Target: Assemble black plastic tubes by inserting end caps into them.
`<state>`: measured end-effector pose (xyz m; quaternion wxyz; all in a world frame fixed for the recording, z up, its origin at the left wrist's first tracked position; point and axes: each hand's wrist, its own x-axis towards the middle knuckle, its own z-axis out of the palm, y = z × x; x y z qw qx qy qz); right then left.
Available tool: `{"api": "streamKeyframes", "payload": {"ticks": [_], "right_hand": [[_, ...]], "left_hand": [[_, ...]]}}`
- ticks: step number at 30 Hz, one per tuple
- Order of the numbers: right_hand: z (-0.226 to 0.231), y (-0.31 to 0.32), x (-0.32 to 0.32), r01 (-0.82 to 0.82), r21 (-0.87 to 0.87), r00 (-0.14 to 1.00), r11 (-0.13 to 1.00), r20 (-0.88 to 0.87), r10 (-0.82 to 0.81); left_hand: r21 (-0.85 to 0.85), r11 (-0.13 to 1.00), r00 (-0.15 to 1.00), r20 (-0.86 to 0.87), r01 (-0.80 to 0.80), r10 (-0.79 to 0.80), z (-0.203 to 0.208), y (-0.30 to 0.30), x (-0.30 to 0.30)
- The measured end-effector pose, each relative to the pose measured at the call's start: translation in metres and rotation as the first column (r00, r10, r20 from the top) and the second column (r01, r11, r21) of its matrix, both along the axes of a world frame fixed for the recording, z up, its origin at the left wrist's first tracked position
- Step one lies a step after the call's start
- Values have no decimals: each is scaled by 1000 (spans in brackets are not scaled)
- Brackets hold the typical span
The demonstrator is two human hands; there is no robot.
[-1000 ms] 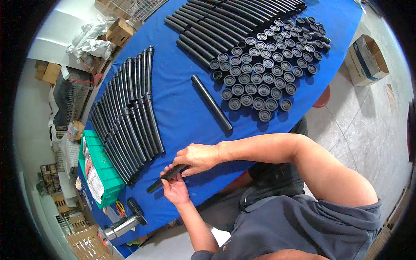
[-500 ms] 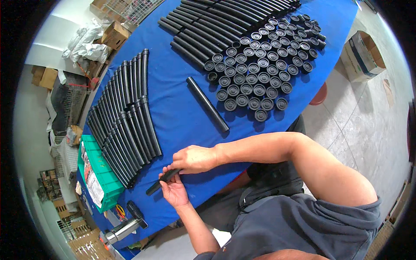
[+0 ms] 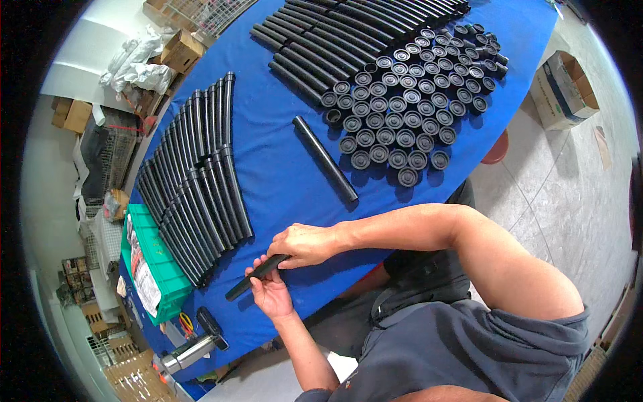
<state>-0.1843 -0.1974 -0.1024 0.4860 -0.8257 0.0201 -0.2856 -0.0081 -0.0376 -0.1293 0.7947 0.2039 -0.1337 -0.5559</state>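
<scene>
Near the table's front edge, both hands are on a short black tube (image 3: 242, 286). My left hand (image 3: 272, 297), palm up, closes its thumb and fingers round the middle of it. My right hand (image 3: 305, 245) comes from above with bent fingers at its upper right end, hiding that end. The tube's lower left end sticks out over the blue cloth. A single longer black tube (image 3: 326, 159) lies by itself further up. To the left, two overlapping rows of black tubes with collared ends (image 3: 201, 181) lie side by side.
Many round black caps (image 3: 397, 104) stand grouped at the far right, beside rows of plain black tubes (image 3: 321, 40). A green crate (image 3: 175, 285) sits at the left edge, near a black-and-silver tool (image 3: 201, 345) and yellow-handled pliers (image 3: 185, 323). An open carton (image 3: 562, 90) stands on the floor.
The view has shifted slightly. Both hands stay on the short tube; my right hand is a little further right, with more of the tube showing between the hands.
</scene>
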Motion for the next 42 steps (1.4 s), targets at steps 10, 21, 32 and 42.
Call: {"api": "streamKeyframes", "payload": {"ticks": [10, 21, 32, 42], "right_hand": [[0, 4, -2, 24, -54, 1000, 998, -18, -25], [9, -9, -2, -48, 297, 983, 954, -157, 99], [-1, 1, -3, 18, -6, 999, 1000, 50, -17], [7, -6, -2, -102, 371, 933, 923, -286, 218]], "left_hand": [[25, 999, 999, 27, -44, 44, -1, 3, -5], [42, 999, 999, 29, -34, 32, 2, -4, -3], [85, 995, 998, 44, -56, 52, 6, -2, -9], [36, 999, 999, 29, -19, 18, 3, -2, -7]]}}
